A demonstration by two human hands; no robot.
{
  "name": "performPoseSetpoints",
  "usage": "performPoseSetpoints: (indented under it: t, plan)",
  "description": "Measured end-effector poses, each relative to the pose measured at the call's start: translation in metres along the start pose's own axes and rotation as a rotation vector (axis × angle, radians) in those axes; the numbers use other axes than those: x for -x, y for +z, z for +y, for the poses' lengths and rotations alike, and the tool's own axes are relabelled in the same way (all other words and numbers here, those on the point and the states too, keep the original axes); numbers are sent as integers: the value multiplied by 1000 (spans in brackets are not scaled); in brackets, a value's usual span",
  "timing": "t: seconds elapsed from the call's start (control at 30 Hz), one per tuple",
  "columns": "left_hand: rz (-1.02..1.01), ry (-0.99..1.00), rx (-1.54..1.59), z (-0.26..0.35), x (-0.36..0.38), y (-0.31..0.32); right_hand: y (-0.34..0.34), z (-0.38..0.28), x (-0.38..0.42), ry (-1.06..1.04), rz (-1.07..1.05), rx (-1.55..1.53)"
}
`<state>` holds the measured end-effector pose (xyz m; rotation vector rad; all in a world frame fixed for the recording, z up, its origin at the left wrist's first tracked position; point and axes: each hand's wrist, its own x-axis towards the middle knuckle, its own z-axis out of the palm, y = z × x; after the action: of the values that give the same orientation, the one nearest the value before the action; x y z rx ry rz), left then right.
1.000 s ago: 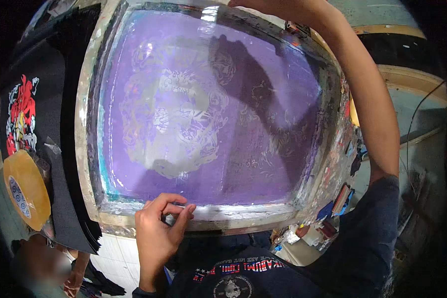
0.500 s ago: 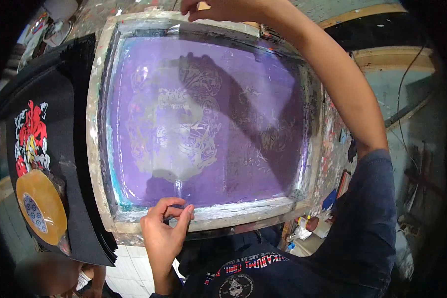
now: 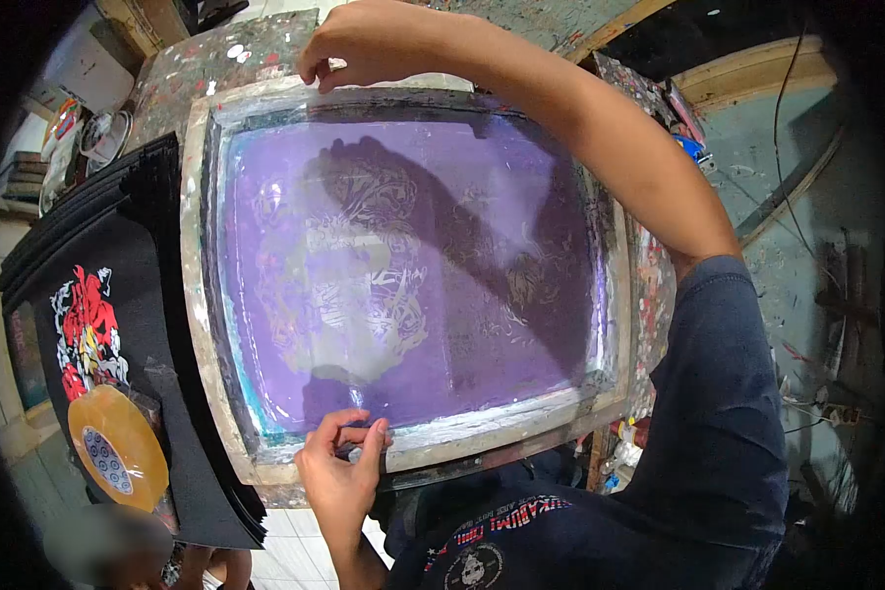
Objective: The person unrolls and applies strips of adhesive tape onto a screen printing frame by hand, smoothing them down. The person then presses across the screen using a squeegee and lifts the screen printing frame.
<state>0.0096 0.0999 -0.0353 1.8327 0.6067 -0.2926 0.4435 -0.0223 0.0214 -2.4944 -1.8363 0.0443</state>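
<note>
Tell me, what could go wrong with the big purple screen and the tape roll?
The tape roll rests close by the printed picture on the dark cloth, so it might slide and scuff it. The left hand is close to the near edge of the purple screen, so a finger could perhaps smudge it. The right hand reaches to the far edge of the frame, so leaning might nudge the frame.

**Logged purple, black and amber**

Saw purple mesh (image 3: 433, 285) with swirly silver-grey linework (image 3: 388, 295). Tagged frame (image 3: 501, 440) off-white, smeared white and teal along inner edges. Marked fabric stack (image 3: 157, 324) black, topped by red, white and yellow print (image 3: 90, 320). Noted amber tape roll (image 3: 147, 442) with dark circles patterned across pale core (image 3: 106, 460). Caught dark navy shirt (image 3: 718, 374) with red and white lettering (image 3: 506, 527). Got greyish tabletop (image 3: 182, 84), flecked white.
</note>
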Motion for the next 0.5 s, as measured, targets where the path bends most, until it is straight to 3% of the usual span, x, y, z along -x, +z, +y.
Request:
performPoseSetpoints:
  t: [0.23, 0.43, 0.5]
  plan:
    - [-40, 71, -78, 2, -1, 4, 4, 6, 6, -58, 45, -46]
    - [-30, -50, -48, 7, 4, 17, 2, 7, 20, -33, 15, -48]
    - [-34, 25, -92, 5, 4, 20, 1, 9, 28, -27, 17, -104]
